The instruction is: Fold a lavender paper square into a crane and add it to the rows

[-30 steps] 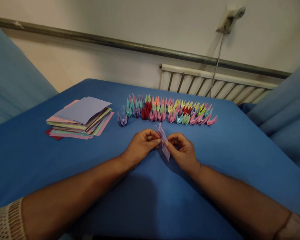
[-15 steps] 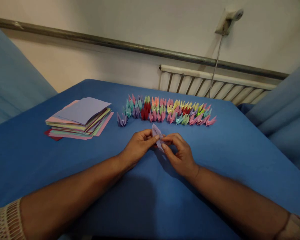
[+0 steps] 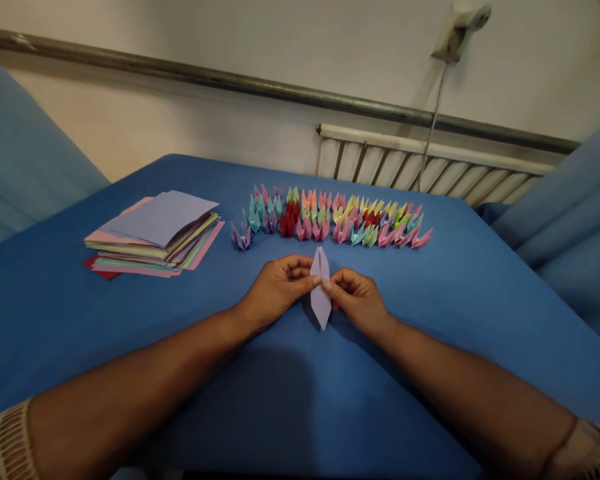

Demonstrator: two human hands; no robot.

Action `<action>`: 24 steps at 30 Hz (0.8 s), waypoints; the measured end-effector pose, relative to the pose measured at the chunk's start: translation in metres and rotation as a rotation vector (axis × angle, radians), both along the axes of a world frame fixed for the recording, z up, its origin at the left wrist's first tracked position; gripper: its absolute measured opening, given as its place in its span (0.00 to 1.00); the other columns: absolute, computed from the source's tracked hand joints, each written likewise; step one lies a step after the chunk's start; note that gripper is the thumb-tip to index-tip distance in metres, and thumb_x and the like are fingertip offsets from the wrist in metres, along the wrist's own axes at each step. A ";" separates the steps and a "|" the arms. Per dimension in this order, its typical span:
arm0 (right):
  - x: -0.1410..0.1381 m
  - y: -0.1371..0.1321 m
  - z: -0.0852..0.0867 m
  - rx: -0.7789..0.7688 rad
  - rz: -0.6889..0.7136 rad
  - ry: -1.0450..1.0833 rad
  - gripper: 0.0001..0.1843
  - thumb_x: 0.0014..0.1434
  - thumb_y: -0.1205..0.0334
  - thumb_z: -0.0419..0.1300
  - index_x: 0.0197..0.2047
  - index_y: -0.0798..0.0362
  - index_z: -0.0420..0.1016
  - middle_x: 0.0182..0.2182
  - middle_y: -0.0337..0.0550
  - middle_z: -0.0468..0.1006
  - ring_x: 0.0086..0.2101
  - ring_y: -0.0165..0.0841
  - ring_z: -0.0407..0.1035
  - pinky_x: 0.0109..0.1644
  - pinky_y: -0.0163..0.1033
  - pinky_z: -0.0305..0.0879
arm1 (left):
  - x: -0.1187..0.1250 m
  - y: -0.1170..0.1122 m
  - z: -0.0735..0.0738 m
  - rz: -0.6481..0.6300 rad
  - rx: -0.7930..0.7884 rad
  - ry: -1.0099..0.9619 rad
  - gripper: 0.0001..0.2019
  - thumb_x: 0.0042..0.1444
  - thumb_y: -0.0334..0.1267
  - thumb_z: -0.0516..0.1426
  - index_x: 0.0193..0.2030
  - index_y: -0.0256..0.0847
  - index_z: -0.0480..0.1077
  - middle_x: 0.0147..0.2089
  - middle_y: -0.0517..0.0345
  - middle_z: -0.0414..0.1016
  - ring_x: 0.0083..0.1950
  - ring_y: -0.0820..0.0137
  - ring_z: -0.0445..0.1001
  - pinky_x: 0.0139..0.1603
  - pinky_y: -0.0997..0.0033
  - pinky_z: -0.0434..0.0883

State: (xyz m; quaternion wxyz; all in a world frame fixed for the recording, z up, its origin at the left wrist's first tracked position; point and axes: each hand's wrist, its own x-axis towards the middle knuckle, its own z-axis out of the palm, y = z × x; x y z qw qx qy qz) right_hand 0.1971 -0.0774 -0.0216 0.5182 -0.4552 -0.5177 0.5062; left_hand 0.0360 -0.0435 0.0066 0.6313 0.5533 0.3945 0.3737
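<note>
A lilac folded paper [image 3: 321, 293], long and pointed at both ends, lies between my hands near the middle of the blue table [image 3: 130, 320]. My left hand [image 3: 275, 290] pinches its left edge with thumb and forefinger. From the other side my right hand [image 3: 357, 300] pinches its right edge. Both hands are closed on the paper and rest low over the cloth.
Rows of several small coloured folded paper figures [image 3: 330, 217] stand behind my hands. A stack of coloured paper sheets [image 3: 155, 233] lies at the left. A wall rail, a radiator and a hanging cable are at the back. Blue fabric rises at both sides.
The folded paper was turned and flattened; it now lies upright and straight between my fingers, where before it was tilted. Both hands stayed in about the same place.
</note>
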 end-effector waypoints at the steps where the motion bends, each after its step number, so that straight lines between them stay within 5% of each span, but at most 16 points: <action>1: 0.001 0.001 0.000 -0.010 -0.004 0.008 0.20 0.52 0.46 0.64 0.23 0.52 0.67 0.15 0.31 0.67 0.17 0.24 0.59 0.22 0.32 0.55 | 0.000 0.000 0.000 0.006 -0.011 -0.011 0.18 0.46 0.38 0.66 0.45 0.38 0.70 0.33 0.60 0.78 0.33 0.72 0.76 0.39 0.70 0.71; 5: 0.005 0.005 -0.001 -0.010 -0.019 0.041 0.18 0.54 0.47 0.63 0.24 0.53 0.68 0.16 0.32 0.68 0.19 0.25 0.60 0.24 0.32 0.57 | -0.001 0.000 -0.002 0.015 0.026 0.020 0.23 0.48 0.36 0.65 0.51 0.39 0.64 0.34 0.60 0.78 0.34 0.71 0.77 0.40 0.68 0.72; 17: 0.005 0.005 -0.002 0.016 -0.001 0.008 0.18 0.55 0.47 0.62 0.27 0.52 0.69 0.15 0.32 0.68 0.18 0.25 0.61 0.24 0.32 0.57 | -0.006 -0.003 0.006 -0.015 0.537 0.353 0.06 0.57 0.36 0.56 0.39 0.42 0.73 0.37 0.59 0.76 0.40 0.69 0.75 0.45 0.67 0.71; 21: 0.005 0.006 -0.007 0.006 -0.011 0.047 0.14 0.57 0.49 0.60 0.37 0.52 0.69 0.15 0.30 0.68 0.17 0.26 0.61 0.23 0.32 0.58 | -0.006 0.001 0.003 0.003 0.432 0.318 0.08 0.55 0.36 0.56 0.39 0.40 0.75 0.38 0.57 0.78 0.40 0.68 0.76 0.47 0.65 0.72; 24: 0.005 0.005 -0.009 0.140 -0.069 0.038 0.14 0.60 0.55 0.59 0.48 0.48 0.67 0.24 0.32 0.72 0.21 0.26 0.64 0.27 0.33 0.62 | -0.004 0.004 0.000 0.031 0.290 0.211 0.09 0.51 0.36 0.59 0.40 0.38 0.74 0.37 0.57 0.78 0.38 0.68 0.76 0.45 0.65 0.73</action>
